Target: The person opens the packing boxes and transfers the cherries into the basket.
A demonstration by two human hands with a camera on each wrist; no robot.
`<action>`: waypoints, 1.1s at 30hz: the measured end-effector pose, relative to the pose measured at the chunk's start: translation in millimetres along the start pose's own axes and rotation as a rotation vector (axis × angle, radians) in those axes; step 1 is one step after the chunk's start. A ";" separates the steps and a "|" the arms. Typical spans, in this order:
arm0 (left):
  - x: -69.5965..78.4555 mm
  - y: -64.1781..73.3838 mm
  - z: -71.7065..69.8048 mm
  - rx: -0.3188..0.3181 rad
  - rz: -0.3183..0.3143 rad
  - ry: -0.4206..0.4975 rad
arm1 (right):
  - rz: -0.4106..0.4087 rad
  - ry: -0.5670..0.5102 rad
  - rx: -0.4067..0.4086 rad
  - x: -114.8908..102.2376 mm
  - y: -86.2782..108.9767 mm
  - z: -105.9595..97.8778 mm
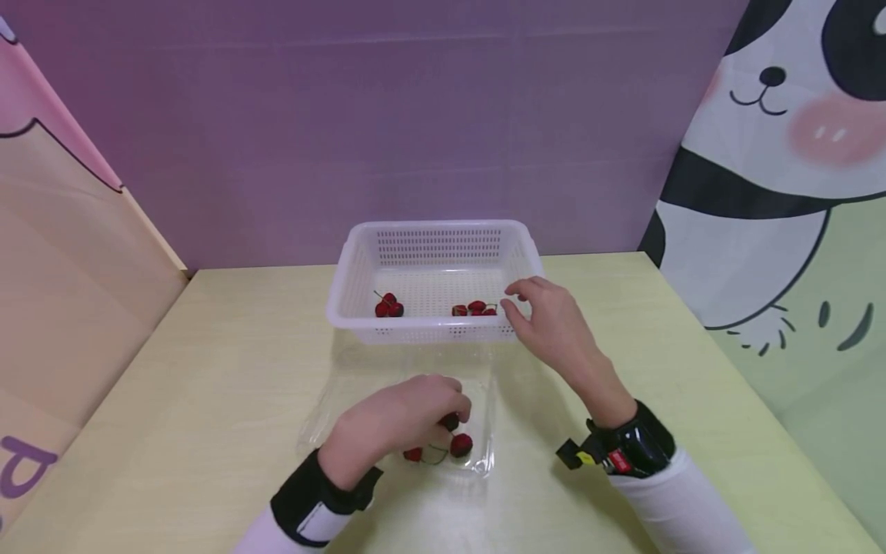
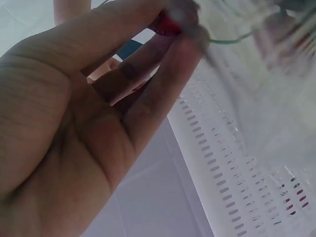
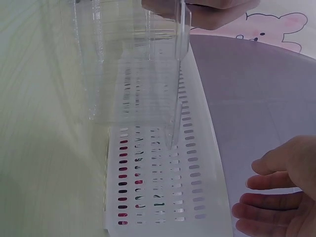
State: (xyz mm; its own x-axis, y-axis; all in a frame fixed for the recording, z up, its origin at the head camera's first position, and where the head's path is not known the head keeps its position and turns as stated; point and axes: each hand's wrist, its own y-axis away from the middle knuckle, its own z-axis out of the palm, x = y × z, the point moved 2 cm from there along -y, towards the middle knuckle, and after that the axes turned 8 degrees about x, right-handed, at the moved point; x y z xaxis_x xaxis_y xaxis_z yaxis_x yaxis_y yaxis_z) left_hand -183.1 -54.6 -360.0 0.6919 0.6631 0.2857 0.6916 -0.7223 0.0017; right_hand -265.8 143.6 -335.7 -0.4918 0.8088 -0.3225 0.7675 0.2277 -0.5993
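Observation:
My left hand (image 1: 401,412) reaches into a clear plastic box (image 1: 486,408) on the table. Its thumb and fingertips pinch a dark red cherry (image 2: 169,24), seen close up in the left wrist view. Under the hand in the box lie another cherry (image 1: 461,445) and a partly covered one (image 1: 413,454) with a green stem. Over the near right corner of a white perforated basket (image 1: 415,326), my right hand (image 1: 554,319) hovers with relaxed, parted fingers and holds nothing. Inside the basket, one cluster of cherries (image 1: 389,308) sits left and another (image 1: 476,308) right.
The basket stands at the back of the light wooden table (image 1: 235,369), close to a purple backdrop (image 1: 415,131). The box is directly in front of it. A panda-print panel (image 1: 782,177) borders the right side.

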 end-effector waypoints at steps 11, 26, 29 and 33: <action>-6.4 6.4 -11.2 0.059 -0.007 0.021 | -0.013 -0.006 -0.003 -1.2 0.5 0.3; -22.3 16.0 -38.3 0.407 0.136 0.030 | -0.058 -0.009 -0.008 -7.0 1.4 -1.0; -26.7 17.4 -41.8 0.468 0.140 0.051 | -0.067 -0.008 -0.036 -10.1 2.5 -1.5; -31.6 19.3 -46.3 0.541 0.144 0.049 | -0.097 -0.003 -0.063 -16.0 4.3 -3.0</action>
State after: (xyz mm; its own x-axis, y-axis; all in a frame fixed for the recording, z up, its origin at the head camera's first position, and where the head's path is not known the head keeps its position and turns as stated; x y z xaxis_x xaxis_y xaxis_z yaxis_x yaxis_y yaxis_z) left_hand -201.1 -98.7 -324.7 0.7856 0.5463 0.2905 0.6076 -0.5923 -0.5291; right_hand -253.4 133.3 -330.9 -0.5658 0.7798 -0.2678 0.7407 0.3380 -0.5806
